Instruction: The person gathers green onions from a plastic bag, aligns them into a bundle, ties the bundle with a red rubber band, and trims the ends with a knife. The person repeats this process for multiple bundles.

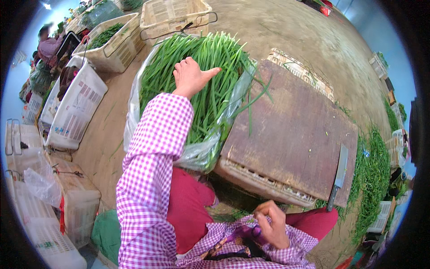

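My left hand (pixel 192 76) reaches palm down over a thick heap of green garlic chives (pixel 211 97), its thumb stretched out to the right and its fingers bent toward the leaves. A clear plastic liner (pixel 196 153) wraps the heap on its near and right sides. My right hand (pixel 272 223) is above my lap with its fingers curled in, and nothing shows in it. Ahead of that hand lies a worn wooden board (pixel 289 134), resting on a crate (pixel 265 178). A cleaver-like kitchen knife (pixel 341 168) lies along the board's right edge, its black handle toward me.
An off-white plastic crate (pixel 173 16) stands behind the chives. Left of it, another crate (pixel 111 62) holds greens. A white crate (pixel 79 104) leans at the left. Loose greens (pixel 373 175) cover the floor at the right. A person (pixel 49 47) is at the far left.
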Available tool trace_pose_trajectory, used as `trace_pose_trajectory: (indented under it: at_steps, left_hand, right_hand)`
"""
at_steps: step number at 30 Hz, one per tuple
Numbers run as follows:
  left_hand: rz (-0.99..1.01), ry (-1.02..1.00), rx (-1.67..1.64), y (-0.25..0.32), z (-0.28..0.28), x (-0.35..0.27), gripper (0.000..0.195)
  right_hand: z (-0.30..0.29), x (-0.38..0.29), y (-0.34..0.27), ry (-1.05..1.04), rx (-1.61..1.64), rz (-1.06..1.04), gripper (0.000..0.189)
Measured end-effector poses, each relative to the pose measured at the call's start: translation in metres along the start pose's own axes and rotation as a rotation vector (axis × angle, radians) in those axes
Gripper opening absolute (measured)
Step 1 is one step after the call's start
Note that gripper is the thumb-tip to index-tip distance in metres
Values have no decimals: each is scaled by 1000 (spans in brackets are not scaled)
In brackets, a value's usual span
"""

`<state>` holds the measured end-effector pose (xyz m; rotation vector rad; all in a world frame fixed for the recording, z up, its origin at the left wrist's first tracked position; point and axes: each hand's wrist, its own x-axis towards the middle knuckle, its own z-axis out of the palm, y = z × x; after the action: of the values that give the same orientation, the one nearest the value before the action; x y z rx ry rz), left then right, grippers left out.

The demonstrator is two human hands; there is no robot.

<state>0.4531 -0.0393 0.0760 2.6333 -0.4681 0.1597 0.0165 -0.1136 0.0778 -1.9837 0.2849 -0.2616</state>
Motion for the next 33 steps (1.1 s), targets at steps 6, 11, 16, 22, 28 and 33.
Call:
trace_pose_trajectory:
  at_steps: [6, 11, 16, 22, 28, 33]
  left_hand:
    - [-186, -201, 98, 22, 68, 55, 115]
    - [-307, -111, -88, 14, 85, 59, 82]
    - [-260, -22, -214, 5, 69, 49, 66]
    - [-193, 109, -386, 13, 43, 19, 62]
    - [-80, 253, -539, 23, 31, -16, 68]
    - [249, 395, -298, 41, 43, -45, 83]
  right_hand:
    - [-11, -7, -1, 111, -1, 233, 6]
    - [-12, 22, -16, 49, -16, 221, 6]
    - [-13, 62, -14, 163, 125, 69, 7]
    - [-14, 194, -2, 360, -234, -132, 31]
    - [-1, 350, -30, 336, -167, -1, 83]
    - [4, 382, -40, -40, 495, -137, 54]
